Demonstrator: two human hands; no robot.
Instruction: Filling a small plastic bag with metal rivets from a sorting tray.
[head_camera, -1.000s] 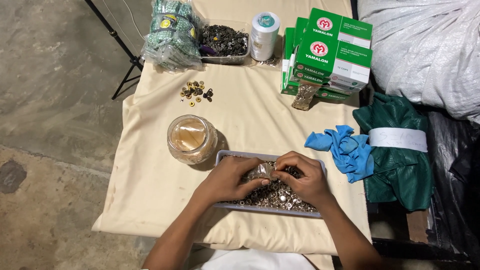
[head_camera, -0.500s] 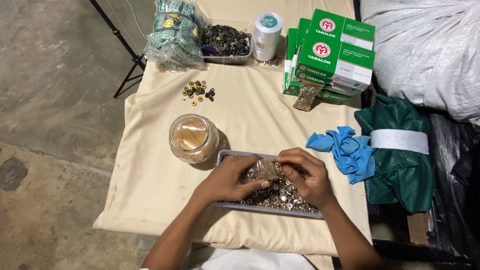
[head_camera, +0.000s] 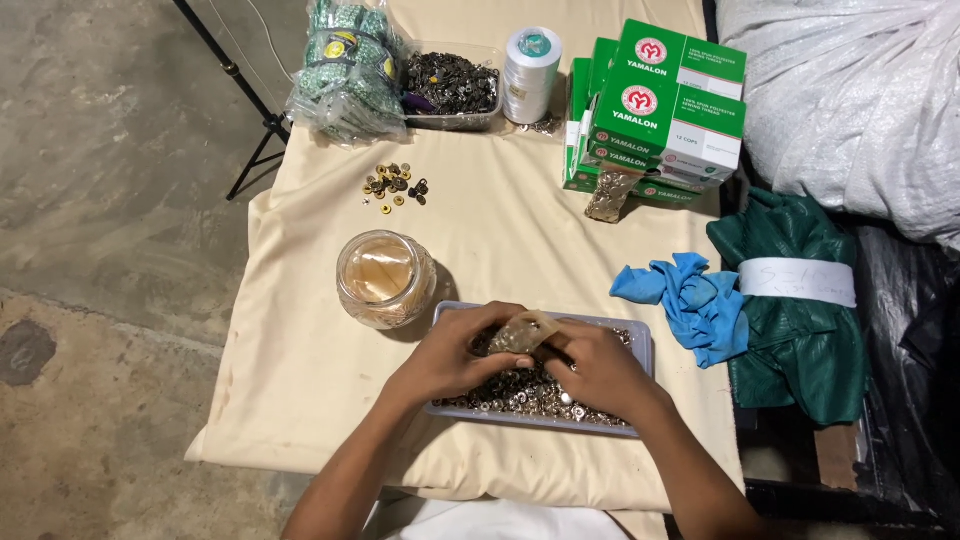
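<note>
A shallow grey tray (head_camera: 640, 345) full of small silver metal eyelets lies at the near edge of a table draped in cream cloth (head_camera: 500, 240). Both hands are over it. My left hand (head_camera: 450, 355) and my right hand (head_camera: 590, 370) together pinch a small clear plastic bag (head_camera: 525, 332) holding some of the eyelets, just above the pile. A round clear plastic jar (head_camera: 385, 278), open at the top, stands just left of the tray.
A loose cluster of brass and dark eyelets (head_camera: 395, 187) lies mid-table. At the back are green packets in plastic (head_camera: 345, 70), a clear tub of dark metal parts (head_camera: 455, 85), a white thread cone (head_camera: 530, 60) and stacked green-and-white boxes (head_camera: 655, 110). Blue cloth (head_camera: 690, 300) and a green bundle (head_camera: 800, 300) sit right.
Both hands stay over the tray. The small plastic bag has been lifted a little higher between the fingers and shows more clearly.
</note>
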